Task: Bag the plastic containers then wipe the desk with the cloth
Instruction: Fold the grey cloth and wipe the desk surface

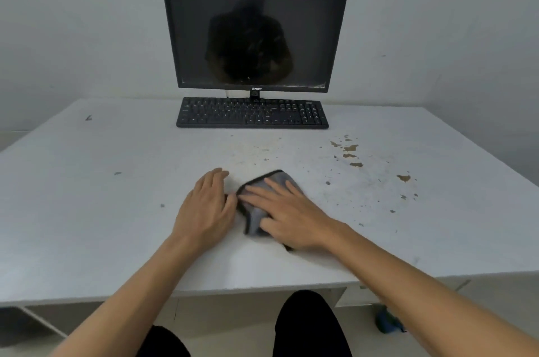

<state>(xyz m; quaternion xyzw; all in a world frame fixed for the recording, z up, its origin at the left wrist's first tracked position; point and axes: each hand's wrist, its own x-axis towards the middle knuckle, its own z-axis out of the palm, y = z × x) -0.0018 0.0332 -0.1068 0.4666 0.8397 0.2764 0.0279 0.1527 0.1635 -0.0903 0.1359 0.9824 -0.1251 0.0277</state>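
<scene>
Cloth (255,218): grey, dark-edged, crumpled; was found lying on the worktop (102,210) near its front edge, in front of the keyboard (252,113) and well apart from it.

Right grip (288,219): a bare hand; was laid flat upon the cloth, fingers straight and spread, nothing clasped; the cloth was pressed under palm and fingers.

Left grip (205,210): a bare hand; was rested on the worktop just beside the cloth, on its left; fingers were held straight and close together, nothing clasped; the thumb side was seen at the cloth's dark edge, though contact could not be told.

Worktop: white; was marked with brown patches (350,152) towards the right and with small scattered specks.

Monitor (253,26): black, screen dark; was stood at the back by the wall, the keyboard just before its foot.

Blue object (389,321): was seen on the floor below the worktop's right front; blurred, kind not determined.
</scene>
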